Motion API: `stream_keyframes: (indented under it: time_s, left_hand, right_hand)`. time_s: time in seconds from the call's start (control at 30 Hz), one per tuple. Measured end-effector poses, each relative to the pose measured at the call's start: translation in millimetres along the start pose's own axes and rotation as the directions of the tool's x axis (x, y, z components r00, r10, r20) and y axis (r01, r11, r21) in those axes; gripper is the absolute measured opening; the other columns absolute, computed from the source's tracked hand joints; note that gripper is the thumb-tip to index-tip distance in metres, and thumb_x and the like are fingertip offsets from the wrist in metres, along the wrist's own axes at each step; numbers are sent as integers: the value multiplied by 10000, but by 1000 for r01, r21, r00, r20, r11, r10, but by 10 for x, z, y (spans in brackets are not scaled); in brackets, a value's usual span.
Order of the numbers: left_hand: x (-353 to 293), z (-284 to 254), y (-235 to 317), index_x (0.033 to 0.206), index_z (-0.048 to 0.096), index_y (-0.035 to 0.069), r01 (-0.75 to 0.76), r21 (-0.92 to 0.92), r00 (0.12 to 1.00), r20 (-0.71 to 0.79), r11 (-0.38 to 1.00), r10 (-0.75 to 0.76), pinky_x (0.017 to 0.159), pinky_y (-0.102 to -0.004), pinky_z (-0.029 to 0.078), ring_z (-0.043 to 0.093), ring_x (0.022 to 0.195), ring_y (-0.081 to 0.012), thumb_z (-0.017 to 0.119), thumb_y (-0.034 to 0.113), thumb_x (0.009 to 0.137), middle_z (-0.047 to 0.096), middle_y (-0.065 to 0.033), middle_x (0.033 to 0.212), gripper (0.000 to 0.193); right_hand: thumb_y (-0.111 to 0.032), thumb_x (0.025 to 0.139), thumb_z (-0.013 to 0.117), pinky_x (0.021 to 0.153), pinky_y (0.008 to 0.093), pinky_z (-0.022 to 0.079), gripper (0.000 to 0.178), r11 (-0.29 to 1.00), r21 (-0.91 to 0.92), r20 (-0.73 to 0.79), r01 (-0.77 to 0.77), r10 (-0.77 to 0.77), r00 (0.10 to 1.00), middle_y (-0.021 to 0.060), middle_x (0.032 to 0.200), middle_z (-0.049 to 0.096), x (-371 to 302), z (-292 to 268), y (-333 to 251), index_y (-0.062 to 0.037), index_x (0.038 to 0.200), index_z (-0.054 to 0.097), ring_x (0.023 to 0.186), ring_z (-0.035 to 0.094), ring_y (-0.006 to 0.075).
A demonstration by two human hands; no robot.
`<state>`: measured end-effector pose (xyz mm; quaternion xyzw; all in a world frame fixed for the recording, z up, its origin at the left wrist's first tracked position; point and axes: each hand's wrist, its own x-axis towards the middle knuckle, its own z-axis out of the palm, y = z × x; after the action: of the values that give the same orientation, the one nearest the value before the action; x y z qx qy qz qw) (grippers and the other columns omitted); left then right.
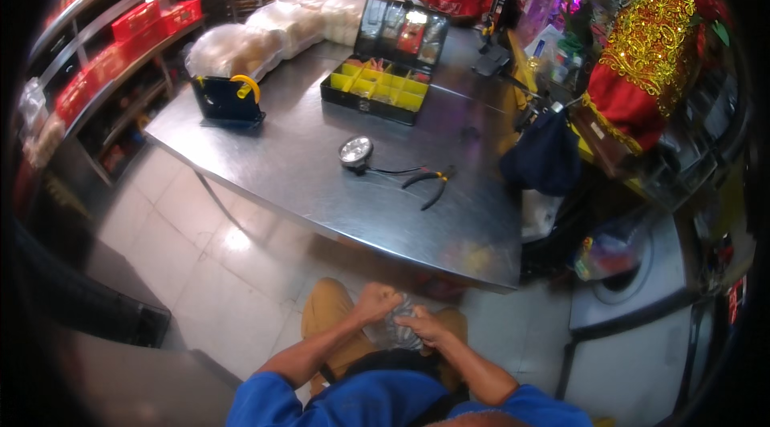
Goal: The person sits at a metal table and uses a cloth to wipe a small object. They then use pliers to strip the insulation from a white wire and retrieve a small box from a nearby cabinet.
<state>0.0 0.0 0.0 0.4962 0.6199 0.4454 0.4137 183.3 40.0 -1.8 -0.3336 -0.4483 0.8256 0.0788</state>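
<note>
Fingers (393,299) curled tight, both hands (376,303) (425,326) grip a grey bundle (400,336), long axis pointing forward.

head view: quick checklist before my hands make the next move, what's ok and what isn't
1. Both hands at the greyish bundle: ok, left hand and right hand meet at it.
2. Bundle over the table: not ok, it is held over the lap, short of the near edge.
3. What the bundle is or holds: cannot tell, blurred and partly covered.
4. Pliers in sight: ok, lying on the table, handles spread.
5. Round lamp resting on the table: ok, its cable runs toward the pliers.
6. Compartment box open: ok, lid raised.
</note>
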Motion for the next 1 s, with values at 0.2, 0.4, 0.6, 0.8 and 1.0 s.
stream_keyframes:
  time_s: [0.2, 0.4, 0.6, 0.8, 1.0]
  left_hand:
    - [6, -36, -166, 550, 478, 6, 47, -163, 995, -79, 986, -60, 436, -306, 321, 381, 526, -50, 627, 157, 836, 453, 24, 522, 355]
    - [75, 106, -467, 620, 589, 0, 101, -231, 983, -129, 968, -133, 483, -325, 410, 491, 531, -115, 651, 178, 825, 560, -60, 573, 279]
    - [127, -165, -417, 725, 710, 62, -168, 598, 935, -155, 783, 319, 592, -432, 517, 641, 614, -335, 666, 236, 776, 682, -147, 729, 187]
    - [404, -572, -966, 671, 699, 92, -133, 705, 872, -250, 696, 420, 573, -445, 513, 640, 602, -322, 681, 260, 756, 668, -127, 684, 189]
    - [626, -956, -980, 602, 674, 97, 22, 765, 826, -377, 643, 420, 553, -445, 512, 640, 588, -314, 669, 229, 729, 657, -126, 651, 183]
  right_hand:
    - [-247, 882, 704, 703, 285, 519, 321, 986, -161, -55, 49, -58, 997, 53, 929, 663, 56, 250, -122, 0, 1067, 616, 806, 627, 122]
    - [-271, 884, 685, 606, 290, 475, 255, 921, -315, -222, 227, -304, 926, 28, 790, 639, 201, 332, -12, -16, 879, 661, 676, 578, 110]
    - [-158, 865, 659, 595, 301, 472, 166, 890, -341, -299, 302, -408, 863, 32, 724, 632, 160, 579, 35, 3, 824, 662, 667, 573, 112]
    - [-133, 848, 670, 639, 293, 502, 181, 890, -328, -172, 316, -385, 907, 59, 800, 683, -12, 704, -28, 28, 924, 701, 712, 614, 120]
    - [-156, 873, 663, 572, 307, 444, 224, 811, -457, -161, 365, -479, 863, 56, 623, 601, -415, 638, -252, 32, 754, 632, 607, 527, 93]
